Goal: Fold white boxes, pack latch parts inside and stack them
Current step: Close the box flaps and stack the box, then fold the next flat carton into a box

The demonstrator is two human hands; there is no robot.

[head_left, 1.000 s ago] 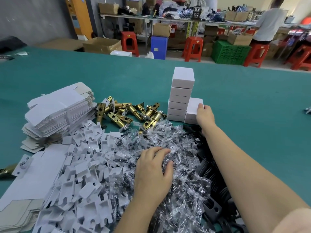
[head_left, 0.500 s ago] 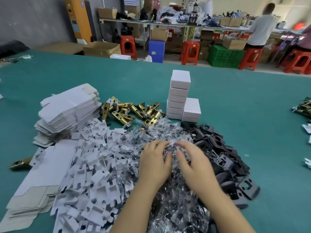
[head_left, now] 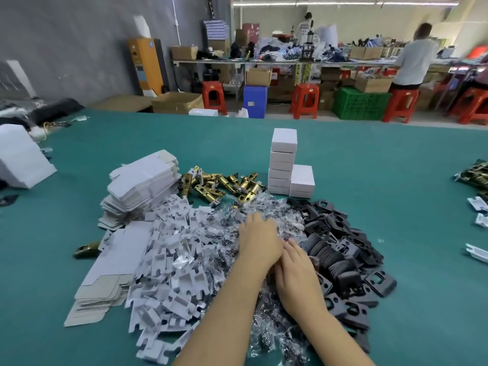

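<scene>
- Left hand [head_left: 260,240]: lies palm down on the heap of clear plastic bags [head_left: 229,233] at the middle of the table [head_left: 396,186]; its fingertips sink among the bags, so whether the grip closes on one cannot be told.
- Right hand [head_left: 297,276]: palm down just right of the left hand, touching it, at the seam between the bags and the black plates [head_left: 340,249]; fingers are fairly straight, yet the grip underneath is hidden and cannot be told.
- Folded white boxes [head_left: 283,162]: a tall stack at the far side of the heaps, with a shorter stack [head_left: 302,182] touching its right side.
- Brass latch parts [head_left: 224,184]: a loose pile just left of the box stacks, far from the hands.
- Flat box blanks [head_left: 144,184]: a thick stack left of the latch parts; a second, lower stack [head_left: 111,273] lies nearer, at the left.
- White card inserts [head_left: 174,262]: a wide heap between the near blanks and the bags.
- Single brass piece [head_left: 85,250]: on the table left of the near blanks.
- Background: red stools [head_left: 305,100], a green crate [head_left: 360,103] and a standing person [head_left: 414,62] at a far bench.
</scene>
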